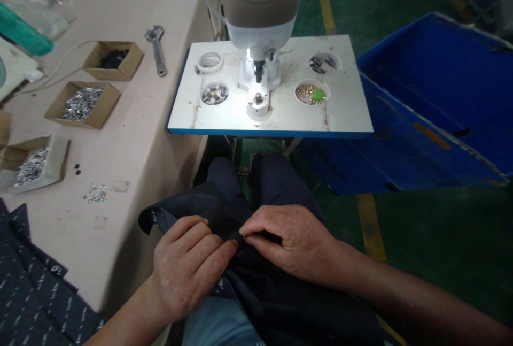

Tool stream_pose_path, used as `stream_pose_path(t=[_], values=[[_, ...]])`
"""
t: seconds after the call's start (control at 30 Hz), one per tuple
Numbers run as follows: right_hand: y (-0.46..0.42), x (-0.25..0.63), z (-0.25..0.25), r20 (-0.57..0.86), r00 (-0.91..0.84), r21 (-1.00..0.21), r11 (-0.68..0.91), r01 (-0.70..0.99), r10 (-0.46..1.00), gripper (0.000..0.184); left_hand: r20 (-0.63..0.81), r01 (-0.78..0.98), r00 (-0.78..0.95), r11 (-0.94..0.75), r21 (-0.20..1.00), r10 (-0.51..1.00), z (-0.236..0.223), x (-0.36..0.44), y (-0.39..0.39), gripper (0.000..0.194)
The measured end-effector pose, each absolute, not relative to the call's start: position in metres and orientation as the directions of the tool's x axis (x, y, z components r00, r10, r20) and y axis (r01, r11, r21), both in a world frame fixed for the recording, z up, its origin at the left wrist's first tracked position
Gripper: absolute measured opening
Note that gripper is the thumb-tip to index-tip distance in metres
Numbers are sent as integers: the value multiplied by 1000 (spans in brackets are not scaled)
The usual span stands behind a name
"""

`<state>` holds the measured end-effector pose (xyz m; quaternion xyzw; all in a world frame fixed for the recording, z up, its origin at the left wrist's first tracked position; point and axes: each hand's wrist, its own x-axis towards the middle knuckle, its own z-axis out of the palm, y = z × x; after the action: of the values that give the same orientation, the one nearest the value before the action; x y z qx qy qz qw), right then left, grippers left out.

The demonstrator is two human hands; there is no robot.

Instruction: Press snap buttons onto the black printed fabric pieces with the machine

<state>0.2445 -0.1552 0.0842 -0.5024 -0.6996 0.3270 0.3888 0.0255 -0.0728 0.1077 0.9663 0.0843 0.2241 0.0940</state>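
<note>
Dark fabric (288,303) lies over my lap, with small white print along its edge. My left hand (190,266) is closed on a fold of it, fingers bent over the cloth. Thumb and forefinger of my right hand (292,239) pinch a small gold metal piece (243,237) right at the cloth, near my left fingertips. Its exact shape is too small to make out. Beyond my hands stands a press machine (260,14) with a lit lower die (258,101) set in a white tabletop (280,121).
Recessed cups in the tabletop hold small parts, including gold pieces (306,93). At left, a bench (132,159) carries cardboard boxes of silver rings (82,104), loose rings (96,194), an adjustable wrench (157,51) and printed dark fabric (36,282). A blue bin (420,137) stands at right.
</note>
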Motion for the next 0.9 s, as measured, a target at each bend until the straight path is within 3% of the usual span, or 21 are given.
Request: stream_pose_path(t=[0.37,0.9], values=[[-164,246,88,237,-356,-638,421,645,904,42,386,140,892,-957,255,234,102,24,-75,17],[-162,248,87,232,-428,-563,479,673,873,44,371,153,879,-914,376,300,97,23,-76,26]])
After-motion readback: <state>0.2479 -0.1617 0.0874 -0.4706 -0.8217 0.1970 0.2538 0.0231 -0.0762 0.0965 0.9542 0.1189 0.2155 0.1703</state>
